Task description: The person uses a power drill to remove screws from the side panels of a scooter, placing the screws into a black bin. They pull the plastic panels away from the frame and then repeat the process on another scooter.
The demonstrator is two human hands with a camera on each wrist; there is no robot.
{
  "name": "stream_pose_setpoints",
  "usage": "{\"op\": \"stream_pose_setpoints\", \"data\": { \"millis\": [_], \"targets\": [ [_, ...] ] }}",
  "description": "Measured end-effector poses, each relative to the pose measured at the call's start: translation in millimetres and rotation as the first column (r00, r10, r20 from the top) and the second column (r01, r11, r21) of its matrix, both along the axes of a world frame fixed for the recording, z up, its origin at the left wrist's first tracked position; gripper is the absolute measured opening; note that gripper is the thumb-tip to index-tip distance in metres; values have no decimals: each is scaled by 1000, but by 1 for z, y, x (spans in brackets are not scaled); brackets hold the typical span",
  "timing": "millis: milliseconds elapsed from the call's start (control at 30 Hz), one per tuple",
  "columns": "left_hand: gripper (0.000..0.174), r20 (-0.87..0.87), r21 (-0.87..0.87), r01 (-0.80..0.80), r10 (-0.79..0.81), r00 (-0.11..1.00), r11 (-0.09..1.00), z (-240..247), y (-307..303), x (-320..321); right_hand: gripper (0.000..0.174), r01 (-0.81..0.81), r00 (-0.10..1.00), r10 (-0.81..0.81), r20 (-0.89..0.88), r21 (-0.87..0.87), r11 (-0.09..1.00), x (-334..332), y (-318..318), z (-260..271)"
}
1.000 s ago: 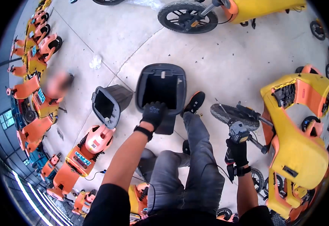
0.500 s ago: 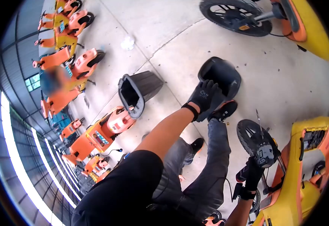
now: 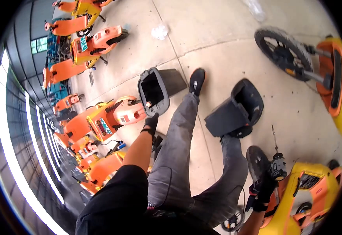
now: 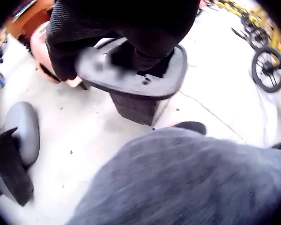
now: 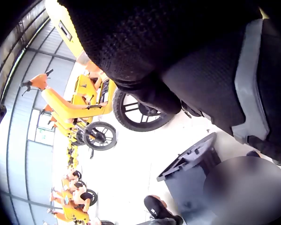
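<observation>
My gloved left hand (image 3: 151, 122) is at the near rim of a dark bin (image 3: 175, 80). In the left wrist view, the same hand (image 4: 126, 35) straddles the bin's grey rim (image 4: 171, 82), with fingers over the opening and the thumb side outside. My gloved right hand (image 3: 264, 188) grips a cordless drill (image 3: 278, 167), its long thin bit pointing away from me. A second dark bin (image 3: 226, 117) lies tilted by my right foot, untouched by either hand. In the right wrist view, this hand (image 5: 145, 51) wraps the drill, partly out of frame.
Orange scooters (image 3: 100, 121) stand in rows on the left. A yellow scooter (image 3: 296, 196) is close beside my right hand, and a front wheel (image 3: 283, 55) stands at the upper right. My shoe (image 3: 197, 81) is between the bins; clear plastic (image 3: 160, 32) lies on the floor.
My left hand has let go of the right-hand bin and moved left to the other bin's rim. The released bin has tipped over. My right hand still holds the drill.
</observation>
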State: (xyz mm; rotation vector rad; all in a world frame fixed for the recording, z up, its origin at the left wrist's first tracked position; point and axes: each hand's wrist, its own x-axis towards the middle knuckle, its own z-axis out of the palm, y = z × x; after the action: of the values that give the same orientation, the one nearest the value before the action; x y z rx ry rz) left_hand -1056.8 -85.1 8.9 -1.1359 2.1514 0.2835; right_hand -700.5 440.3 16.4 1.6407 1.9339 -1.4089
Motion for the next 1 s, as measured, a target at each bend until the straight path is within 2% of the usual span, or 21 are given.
{"op": "stream_pose_setpoints", "data": {
  "millis": [67, 133, 167, 200, 233, 267, 300, 367, 400, 433, 467, 500, 533, 567, 600, 667, 700, 733, 767, 867, 1000],
  "targets": [
    [78, -67, 144, -386, 398, 915, 911, -3, -11, 18, 26, -12, 984, -2, -176, -80, 997, -51, 7, 18],
    [77, -215, 299, -386, 455, 864, 873, -35, -29, 40, 14, 98, 925, -148, -350, -158, 983, -70, 21, 7],
    [76, -280, 367, -458, 565, 776, 810, -49, -32, 45, 13, -567, 777, 617, -126, 288, 772, -92, 33, 21],
    [72, -283, 433, -609, 742, 608, 664, -64, -28, 41, 13, -904, 206, 910, 359, 425, 37, -112, 41, 31],
    [69, -290, 488, -721, 871, 397, 491, -79, -25, 38, 16, -870, 295, 921, 255, 471, 149, -120, 42, 30],
    [63, -319, 587, -628, 859, 401, 511, -116, -43, 48, 18, -711, 687, 726, -22, 182, 679, -147, 37, 42],
    [56, -342, 679, -524, 853, 394, 514, -150, -60, 55, 20, -224, 965, 208, -158, -91, 970, -174, 32, 52],
    [38, -359, 660, -340, 679, 641, 670, -192, -79, 77, 29, -17, 986, -20, -168, -214, 977, -239, 17, 86],
    [28, -199, 716, -535, 866, 459, 448, -182, -74, 71, 32, 0, 980, -57, -193, -285, 959, -261, 15, 90],
    [21, -68, 709, -680, 977, 200, 189, -171, -68, 65, 32, 155, 932, -297, -207, -513, 844, -264, 24, 72],
    [22, -113, 779, -621, 994, 3, 90, -164, -60, 58, 33, 273, 840, -520, -151, -712, 647, -262, 32, 54],
    [23, -440, 509, -430, 655, 614, 745, -110, -32, 25, 32, 229, 887, -432, -161, -660, 716, -284, 23, 52],
    [23, -436, 93, 117, -65, 898, 989, -51, -10, -19, 30, 180, 927, -340, -161, -605, 776, -307, 14, 52],
    [26, -541, 539, -280, 582, 608, 794, -69, -32, -29, 28, 79, 967, -191, -170, -513, 855, -330, 1, 55],
    [30, -293, 893, -342, 955, 49, 292, -88, -55, -45, 26, -37, 983, -41, -177, -415, 909, -354, -11, 56],
    [30, -21, 935, -355, 999, -45, 4, -76, -104, -118, 32, 151, 963, -259, -71, -654, 741, -383, -15, 44],
    [30, -519, 728, -260, 759, 394, 634, -109, -146, -134, 32, 93, 984, -164, -73, -574, 813, -400, -26, 45],
    [28, -701, 492, -55, 432, 568, 869, -117, -161, -171, 32, 26, 995, -69, -70, -488, 872, -424, -41, 48],
    [26, -790, 159, 148, 36, 613, 976, -125, -175, -208, 31, -34, 998, 6, -60, -481, 876, -448, -52, 55],
    [20, -690, -13, 282, -213, 692, 959, 15, -111, -378, 30, -35, 998, 1, -61, -556, 830, -494, -68, 55],
    [35, -808, 218, 198, 63, 585, 956, -17, -153, -492, 26, -436, 900, 413, -140, -306, 847, -558, -93, 70]
  ]
}}
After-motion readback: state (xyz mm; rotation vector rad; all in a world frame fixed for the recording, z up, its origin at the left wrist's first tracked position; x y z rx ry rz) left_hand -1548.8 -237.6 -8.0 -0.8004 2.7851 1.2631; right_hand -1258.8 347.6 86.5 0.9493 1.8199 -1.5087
